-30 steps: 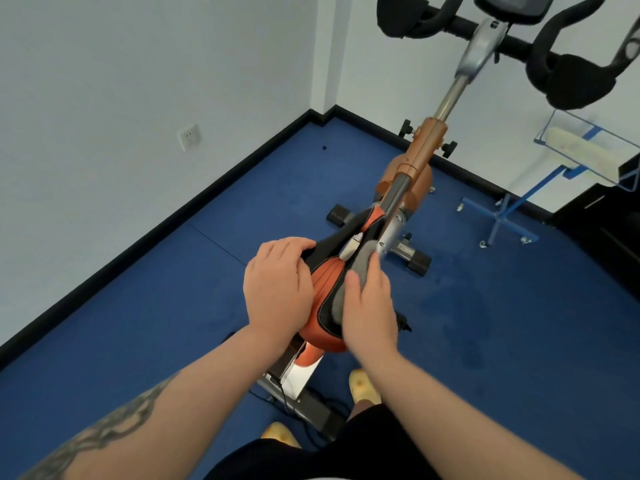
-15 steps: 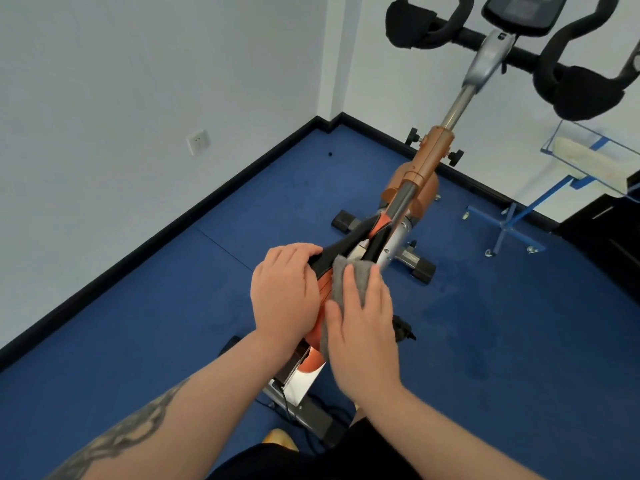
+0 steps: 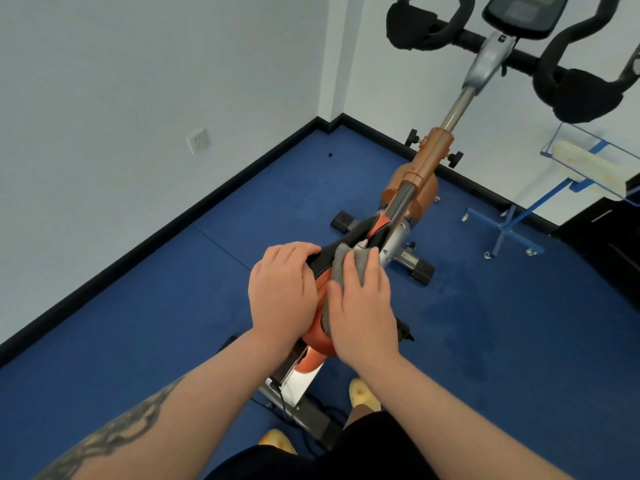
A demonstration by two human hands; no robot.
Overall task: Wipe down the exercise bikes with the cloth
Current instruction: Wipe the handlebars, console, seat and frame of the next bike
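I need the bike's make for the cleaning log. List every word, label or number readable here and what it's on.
None can be read.
Console screen: blank or too blurred.
Handlebar stem: a small dark mark, too small to read.
Seat, cloth, wall socket: no text visible.

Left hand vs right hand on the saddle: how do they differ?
The left hand grips the saddle bare, fingers curled over its left edge. The right hand lies flatter, fingers straight, pressing the grey cloth onto the saddle top. Both rest on the saddle, side by side.
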